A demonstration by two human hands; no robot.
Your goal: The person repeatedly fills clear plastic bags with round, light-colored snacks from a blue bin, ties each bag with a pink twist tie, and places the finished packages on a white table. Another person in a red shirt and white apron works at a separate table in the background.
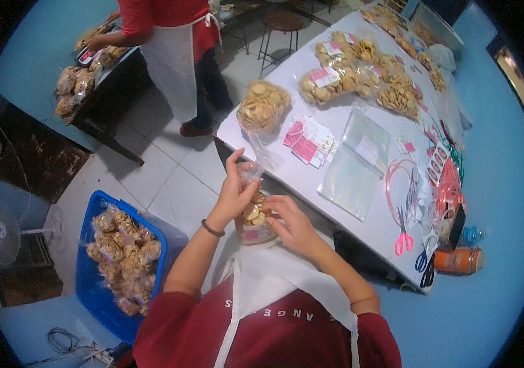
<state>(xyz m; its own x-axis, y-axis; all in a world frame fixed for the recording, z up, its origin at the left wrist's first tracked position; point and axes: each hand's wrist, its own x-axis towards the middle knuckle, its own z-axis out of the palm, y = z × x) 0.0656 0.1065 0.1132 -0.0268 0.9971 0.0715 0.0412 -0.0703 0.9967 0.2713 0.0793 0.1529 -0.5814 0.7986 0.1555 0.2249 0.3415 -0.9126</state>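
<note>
A clear plastic bag of round biscuits (253, 215) with a pink and white card stands upright close to my body, beside the white table's edge. My left hand (239, 186) grips the gathered top of this bag between thumb and fingers. Against the bag's other side my right hand (287, 221) rests with bent fingers, its fingertips near the biscuits; whether it grips the plastic is unclear. Another filled bag (264, 108) lies on the table's near corner, its loose plastic end towards me. Pink and white cards (308, 140) and flat clear bags (356, 165) lie beside it.
Pink scissors (403, 241), ribbon (397, 184) and more filled bags (335, 83) are on the white table (298, 193). A blue bin (163, 257) of bagged biscuits stands at left. A person in an apron (170, 64) works at another table, upper left; a stool (282, 23) stands behind.
</note>
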